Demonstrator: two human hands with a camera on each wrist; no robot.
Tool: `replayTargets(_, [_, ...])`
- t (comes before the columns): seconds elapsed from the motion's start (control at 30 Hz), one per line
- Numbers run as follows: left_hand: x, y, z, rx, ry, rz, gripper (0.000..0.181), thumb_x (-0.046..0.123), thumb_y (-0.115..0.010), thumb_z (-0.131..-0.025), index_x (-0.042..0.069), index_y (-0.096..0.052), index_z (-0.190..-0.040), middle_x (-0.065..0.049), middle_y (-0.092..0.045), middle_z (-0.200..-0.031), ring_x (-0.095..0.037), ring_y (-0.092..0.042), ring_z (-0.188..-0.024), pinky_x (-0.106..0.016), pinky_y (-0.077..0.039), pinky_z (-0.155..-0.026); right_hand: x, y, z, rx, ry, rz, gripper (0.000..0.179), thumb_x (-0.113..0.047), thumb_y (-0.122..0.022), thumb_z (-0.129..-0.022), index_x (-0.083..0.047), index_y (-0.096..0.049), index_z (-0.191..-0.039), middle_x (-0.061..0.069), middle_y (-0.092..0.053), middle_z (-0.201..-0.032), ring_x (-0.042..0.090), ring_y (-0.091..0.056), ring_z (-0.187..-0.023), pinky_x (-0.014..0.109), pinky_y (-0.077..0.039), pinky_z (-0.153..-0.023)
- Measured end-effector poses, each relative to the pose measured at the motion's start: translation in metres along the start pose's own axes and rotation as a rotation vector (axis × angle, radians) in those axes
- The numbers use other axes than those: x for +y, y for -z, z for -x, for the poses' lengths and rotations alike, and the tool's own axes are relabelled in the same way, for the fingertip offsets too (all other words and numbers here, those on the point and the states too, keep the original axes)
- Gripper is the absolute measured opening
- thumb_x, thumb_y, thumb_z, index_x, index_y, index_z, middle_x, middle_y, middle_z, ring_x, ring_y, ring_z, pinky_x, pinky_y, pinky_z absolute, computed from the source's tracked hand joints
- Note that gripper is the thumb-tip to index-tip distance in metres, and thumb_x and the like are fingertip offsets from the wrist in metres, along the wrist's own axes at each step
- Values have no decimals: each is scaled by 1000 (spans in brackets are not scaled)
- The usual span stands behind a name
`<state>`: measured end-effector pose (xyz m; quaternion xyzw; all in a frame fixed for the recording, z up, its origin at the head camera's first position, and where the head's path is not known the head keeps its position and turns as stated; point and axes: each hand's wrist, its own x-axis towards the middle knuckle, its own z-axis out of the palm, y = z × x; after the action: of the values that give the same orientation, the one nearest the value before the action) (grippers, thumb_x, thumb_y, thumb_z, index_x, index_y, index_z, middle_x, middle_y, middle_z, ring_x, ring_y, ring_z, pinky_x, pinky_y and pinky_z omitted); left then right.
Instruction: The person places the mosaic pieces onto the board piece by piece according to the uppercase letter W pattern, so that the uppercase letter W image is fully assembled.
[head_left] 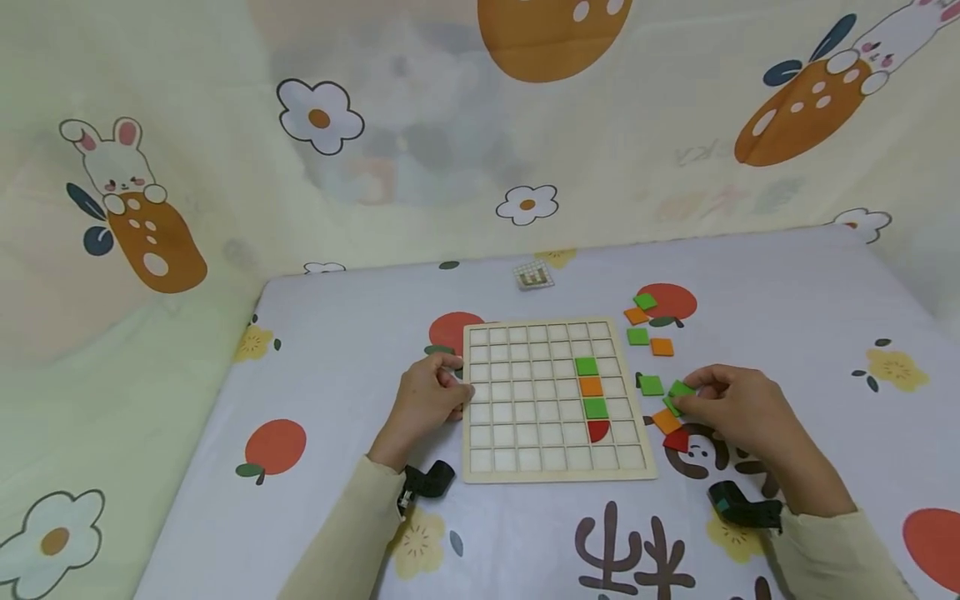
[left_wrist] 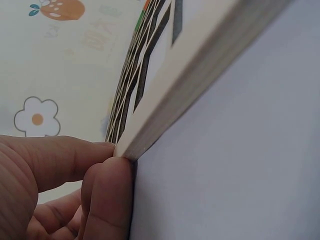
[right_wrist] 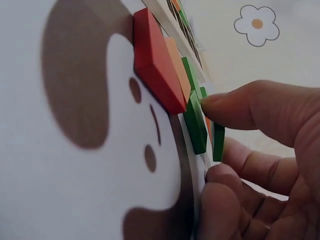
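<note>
A pale wooden grid board (head_left: 558, 478) lies flat, its one column bearing two green tiles with an orange tile (head_left: 591, 387) between them and a red rounded piece (head_left: 597, 430) below. My left hand (head_left: 426, 400) pinches the board's left edge; the left wrist view shows finger and thumb at its wooden rim (left_wrist: 165, 100). Right of the board, my right hand (head_left: 738, 412) pinches a green square tile (right_wrist: 218, 142) between thumb and fingers. Close under it lie another green tile (right_wrist: 196, 125), an orange tile (head_left: 666, 421) and a red piece (right_wrist: 155, 65).
Beyond my right hand lie loose green tiles (head_left: 637, 337) and orange tiles (head_left: 662, 347). A small card with a grid pattern (head_left: 533, 275) lies behind the board. A printed cloth (head_left: 337, 350) covers the table, and a patterned curtain (head_left: 420, 208) hangs at the back.
</note>
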<state>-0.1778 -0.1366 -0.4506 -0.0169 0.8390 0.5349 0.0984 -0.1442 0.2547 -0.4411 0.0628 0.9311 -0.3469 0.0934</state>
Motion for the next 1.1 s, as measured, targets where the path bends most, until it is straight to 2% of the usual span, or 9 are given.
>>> replayTargets(0.13, [0, 0, -1, 2, -13, -7, 38, 3, -75, -92, -1, -65, -128, -9, -64, -80, -14, -63, -56, -26, -57, -56, -2, 0, 1, 9, 31, -5, 41, -27, -80, -91, 3, -68, -117, 9, -63, -91, 22, -57, -78, 28, -49, -53])
replayTargets(0.27, [3, 1, -2, 5, -12, -15, 37, 3, -74, -92, -1, -65, -128, -9, -64, -80, -15, -63, -56, -26, -57, -56, -5, 1, 1, 30, 82, 9, 41, -28, -82, -90, 2, -69, -115, 8, -65, -90, 22, -56, -80, 27, -46, -54])
replayTargets(0.4, [1, 1, -1, 7, -1, -12, 37, 3, -75, -92, -1, -65, -127, -9, -64, -81, -15, -63, -56, -26, -58, -57, -8, 1, 2, 27, 96, 5, 42, -29, -82, -90, 1, -70, -116, 7, -65, -88, 21, -57, -80, 26, -46, -56])
replayTargets(0.73, [0, 0, -1, -2, 2, -3, 37, 3, -74, -92, -1, -64, -127, -9, -64, -80, -15, -64, -57, -26, -58, -56, -28, -6, 8, -34, 170, -33, 41, -25, -84, -88, 1, -70, -116, 6, -65, -86, 18, -58, -73, 27, -48, -53])
replayTargets(0.93, [0, -1, -1, -2, -3, -6, 36, 2, -74, -92, -1, -64, -127, -9, -64, -79, -15, -63, -56, -26, -57, -56, -44, -19, 12, -59, 226, -71, 32, -18, -85, -86, -1, -73, -110, 5, -63, -83, 18, -54, -70, 26, -41, -47])
replayTargets(1.1, [0, -1, -1, -3, 7, 5, 37, 2, -75, -92, -1, -65, -127, -9, -64, -80, -15, -64, -56, -26, -58, -56, -54, -30, 12, -103, 270, -90, 29, -15, -85, -85, -3, -74, -108, 3, -62, -81, 18, -54, -69, 25, -44, -53])
